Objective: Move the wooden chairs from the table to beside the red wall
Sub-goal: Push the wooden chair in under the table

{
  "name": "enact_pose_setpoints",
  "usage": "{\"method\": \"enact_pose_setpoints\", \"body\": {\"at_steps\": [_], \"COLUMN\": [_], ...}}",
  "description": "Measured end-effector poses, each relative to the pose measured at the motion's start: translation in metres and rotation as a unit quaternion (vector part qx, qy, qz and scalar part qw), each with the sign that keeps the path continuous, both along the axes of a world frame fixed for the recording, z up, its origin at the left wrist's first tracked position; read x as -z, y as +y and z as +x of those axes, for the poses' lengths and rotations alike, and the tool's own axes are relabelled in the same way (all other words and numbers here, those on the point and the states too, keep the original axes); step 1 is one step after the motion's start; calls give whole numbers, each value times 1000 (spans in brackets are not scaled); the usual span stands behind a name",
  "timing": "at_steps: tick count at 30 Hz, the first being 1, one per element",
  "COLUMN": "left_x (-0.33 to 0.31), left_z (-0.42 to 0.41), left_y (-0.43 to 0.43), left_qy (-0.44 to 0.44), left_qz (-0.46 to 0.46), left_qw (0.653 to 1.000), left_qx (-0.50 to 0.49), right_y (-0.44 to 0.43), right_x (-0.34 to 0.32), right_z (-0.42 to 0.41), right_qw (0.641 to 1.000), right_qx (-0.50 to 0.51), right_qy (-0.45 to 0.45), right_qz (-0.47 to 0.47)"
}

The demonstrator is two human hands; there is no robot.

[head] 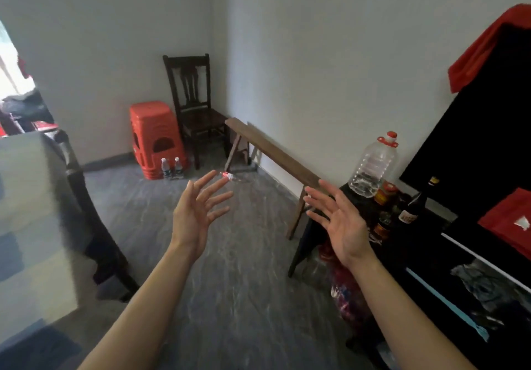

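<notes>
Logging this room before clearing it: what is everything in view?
wooden chair: one, dark brown, far corner
plastic stools: one stack, red, left of chair
water bottles: two, clear, floor by stools
bench: one, brown, along right wall
jug: one, clear, red cap, right side
dark bottles: several, beside jug
table: one, pale top, left edge
cloth: one, red, upper right
left hand: one, open, empty
right hand: one, open, empty
</notes>
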State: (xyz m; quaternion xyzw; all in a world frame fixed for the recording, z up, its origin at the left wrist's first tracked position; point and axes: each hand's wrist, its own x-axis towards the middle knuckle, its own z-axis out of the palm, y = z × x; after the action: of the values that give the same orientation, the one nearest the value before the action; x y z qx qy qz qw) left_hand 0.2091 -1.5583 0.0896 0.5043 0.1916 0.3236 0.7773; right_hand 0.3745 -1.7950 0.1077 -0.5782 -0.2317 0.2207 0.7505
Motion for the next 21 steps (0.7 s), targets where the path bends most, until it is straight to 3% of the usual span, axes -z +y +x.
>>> {"method": "enact_pose_setpoints", "body": {"at_steps": [12, 21], "left_x": [-7, 3], "left_z": [143, 188], "left_y": [192, 332], "left_qy": [20, 46], "left_qz": [-13, -10], "left_qw": [994, 957], "left_qx": [-102, -288], "right_y": [247, 469], "right_x": [-14, 19], "right_z": [189, 295], "right_qw": [994, 962], "right_qx": [-110, -274], "right_qy": [-9, 17], "right_qz": [4, 7]}}
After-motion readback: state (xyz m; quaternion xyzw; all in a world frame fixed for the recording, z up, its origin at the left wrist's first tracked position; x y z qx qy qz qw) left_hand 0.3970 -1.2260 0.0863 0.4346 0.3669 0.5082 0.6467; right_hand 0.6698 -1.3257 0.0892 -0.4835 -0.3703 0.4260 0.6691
